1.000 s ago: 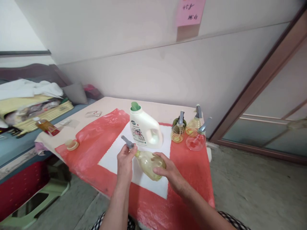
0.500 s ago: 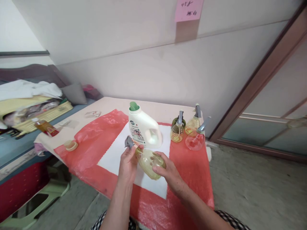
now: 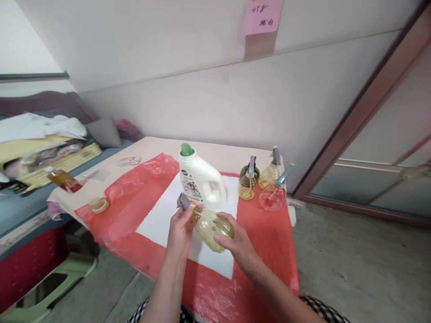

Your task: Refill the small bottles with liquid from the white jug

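Observation:
A see-through yellow-green spray bottle (image 3: 209,228) lies tilted between my hands, its grey trigger head pointing left. My left hand (image 3: 182,223) is closed around the neck, just below the head. The round body is gripped by my right hand (image 3: 235,237), thumb on the near side and fingers over the top. Right behind the bottle stands a large white jug (image 3: 202,177) with a printed label, a side handle and a green spout in its open mouth. A white sheet (image 3: 158,220) lies beneath.
Several spray bottles stand at the table's right, including a clear one (image 3: 272,198) and a yellow one (image 3: 247,190). Red plastic (image 3: 134,193) covers much of the table. A cap (image 3: 98,205) lies at left, near an amber bottle (image 3: 63,179). A green stool (image 3: 63,282) stands lower left.
The spray bottle and both hands have shifted very slightly right in the picture, with the same hold. The camera view has moved a little; the other things stay in place.

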Tool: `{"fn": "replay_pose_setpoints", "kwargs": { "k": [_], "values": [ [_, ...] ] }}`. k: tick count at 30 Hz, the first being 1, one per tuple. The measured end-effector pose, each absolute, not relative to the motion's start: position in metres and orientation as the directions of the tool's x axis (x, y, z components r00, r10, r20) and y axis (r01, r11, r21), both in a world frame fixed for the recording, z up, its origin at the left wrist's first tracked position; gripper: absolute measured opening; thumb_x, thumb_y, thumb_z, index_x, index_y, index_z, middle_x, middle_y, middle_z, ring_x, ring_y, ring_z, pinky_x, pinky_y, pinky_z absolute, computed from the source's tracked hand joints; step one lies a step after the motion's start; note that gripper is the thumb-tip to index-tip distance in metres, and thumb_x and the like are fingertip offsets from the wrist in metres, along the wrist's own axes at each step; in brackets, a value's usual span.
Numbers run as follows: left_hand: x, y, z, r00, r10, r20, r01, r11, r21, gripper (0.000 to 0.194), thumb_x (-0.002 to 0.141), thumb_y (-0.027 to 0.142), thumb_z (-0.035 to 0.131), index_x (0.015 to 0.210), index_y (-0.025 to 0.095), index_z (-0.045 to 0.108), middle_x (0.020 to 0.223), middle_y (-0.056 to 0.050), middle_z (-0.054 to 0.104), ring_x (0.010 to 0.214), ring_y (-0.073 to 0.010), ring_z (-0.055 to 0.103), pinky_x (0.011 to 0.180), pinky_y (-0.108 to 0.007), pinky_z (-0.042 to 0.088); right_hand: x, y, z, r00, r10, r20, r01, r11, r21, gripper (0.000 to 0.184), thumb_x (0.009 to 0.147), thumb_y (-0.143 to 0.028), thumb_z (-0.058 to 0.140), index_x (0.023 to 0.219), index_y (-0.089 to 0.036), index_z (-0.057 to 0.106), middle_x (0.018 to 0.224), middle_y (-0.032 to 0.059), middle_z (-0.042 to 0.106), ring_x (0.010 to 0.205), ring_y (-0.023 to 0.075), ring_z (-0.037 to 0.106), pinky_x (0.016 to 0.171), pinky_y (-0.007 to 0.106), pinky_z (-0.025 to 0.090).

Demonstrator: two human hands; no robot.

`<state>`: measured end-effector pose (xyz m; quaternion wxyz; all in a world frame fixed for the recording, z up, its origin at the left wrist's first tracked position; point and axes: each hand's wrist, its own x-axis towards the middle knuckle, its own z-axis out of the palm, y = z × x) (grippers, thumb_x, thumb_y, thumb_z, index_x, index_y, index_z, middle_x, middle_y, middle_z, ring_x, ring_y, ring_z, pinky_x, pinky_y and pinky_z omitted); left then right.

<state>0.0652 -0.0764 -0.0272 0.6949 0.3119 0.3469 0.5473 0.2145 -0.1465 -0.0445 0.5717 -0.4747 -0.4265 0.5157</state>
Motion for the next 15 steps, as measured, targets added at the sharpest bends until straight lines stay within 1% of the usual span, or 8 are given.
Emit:
{"fn": "replay_pose_setpoints", "kwargs": {
  "k": [2,4,7,9,11,12,13,15],
  "values": [
    [0.066,-0.077,-0.026,0.174,0.975,-0.136,-0.549,0.211,0.809,0.028,0.074,0.036,0.078,0.091,0.014,0.07,0.092,-0.008,0.07,0.084,-0.0182,0.064,0.074,-0.028,0.048,0.215,-0.146,-0.045,0.099,0.995,-0.019,-0.251,0.007,-0.968,0.058,0.066,-0.039,0.077,0.117,-0.02,0.056,0.106,0.0043,0.065,0.095,0.0205,0.058,0.082,0.032,0.045],
    [0.068,-0.078,-0.025,0.197,0.972,-0.128,-0.559,0.218,0.8,0.028,0.074,0.035,0.078,0.091,0.014,0.071,0.093,-0.009,0.071,0.088,-0.0192,0.065,0.078,-0.029,0.049,0.213,-0.146,-0.047,0.053,0.997,-0.051,-0.389,-0.027,-0.921,0.052,0.068,-0.04,0.077,0.113,-0.02,0.059,0.103,0.0038,0.066,0.093,0.0187,0.059,0.079,0.029,0.046],
    [0.071,-0.079,-0.025,0.208,0.972,-0.111,-0.584,0.214,0.783,0.028,0.074,0.035,0.078,0.09,0.013,0.072,0.095,-0.01,0.071,0.094,-0.0216,0.066,0.089,-0.033,0.048,0.208,-0.145,-0.055,-0.081,0.986,-0.145,-0.639,-0.163,-0.752,0.043,0.076,-0.048,0.07,0.106,-0.018,0.063,0.096,0.0044,0.067,0.079,0.0165,0.062,0.064,0.027,0.048],
    [0.073,-0.079,-0.026,0.198,0.975,-0.104,-0.598,0.204,0.775,0.028,0.073,0.035,0.079,0.09,0.013,0.072,0.095,-0.011,0.072,0.096,-0.0233,0.066,0.094,-0.037,0.047,0.203,-0.146,-0.061,-0.19,0.953,-0.237,-0.74,-0.298,-0.604,0.045,0.078,-0.054,0.066,0.106,-0.018,0.063,0.092,0.0051,0.067,0.072,0.0172,0.063,0.054,0.026,0.049],
    [0.074,-0.079,-0.026,0.196,0.975,-0.106,-0.606,0.205,0.769,0.028,0.073,0.035,0.078,0.09,0.013,0.072,0.097,-0.012,0.072,0.098,-0.0243,0.066,0.095,-0.038,0.047,0.199,-0.147,-0.065,-0.297,0.908,-0.295,-0.78,-0.409,-0.473,0.049,0.079,-0.058,0.064,0.107,-0.018,0.063,0.091,0.0064,0.069,0.072,0.0194,0.066,0.051,0.026,0.05],
    [0.074,-0.079,-0.027,0.197,0.974,-0.107,-0.608,0.208,0.766,0.028,0.074,0.035,0.078,0.091,0.014,0.072,0.098,-0.012,0.072,0.099,-0.0246,0.066,0.095,-0.038,0.047,0.198,-0.147,-0.067,-0.337,0.891,-0.305,-0.788,-0.444,-0.427,0.05,0.079,-0.059,0.063,0.107,-0.018,0.063,0.092,0.0071,0.069,0.073,0.0203,0.067,0.051,0.026,0.05],
    [0.073,-0.079,-0.027,0.2,0.974,-0.109,-0.61,0.211,0.763,0.028,0.075,0.035,0.077,0.092,0.014,0.072,0.099,-0.012,0.072,0.099,-0.0248,0.066,0.095,-0.039,0.048,0.197,-0.148,-0.067,-0.359,0.882,-0.304,-0.791,-0.461,-0.402,0.051,0.079,-0.06,0.062,0.108,-0.018,0.063,0.092,0.0078,0.07,0.073,0.0206,0.068,0.051,0.026,0.051],
    [0.072,-0.079,-0.028,0.202,0.973,-0.108,-0.618,0.213,0.757,0.029,0.075,0.037,0.076,0.092,0.014,0.072,0.099,-0.012,0.072,0.1,-0.0252,0.066,0.094,-0.039,0.048,0.197,-0.148,-0.068,-0.348,0.889,-0.297,-0.8,-0.446,-0.402,0.049,0.079,-0.058,0.063,0.107,-0.017,0.064,0.091,0.0082,0.07,0.071,0.0201,0.067,0.05,0.026,0.051]
  ]
}}
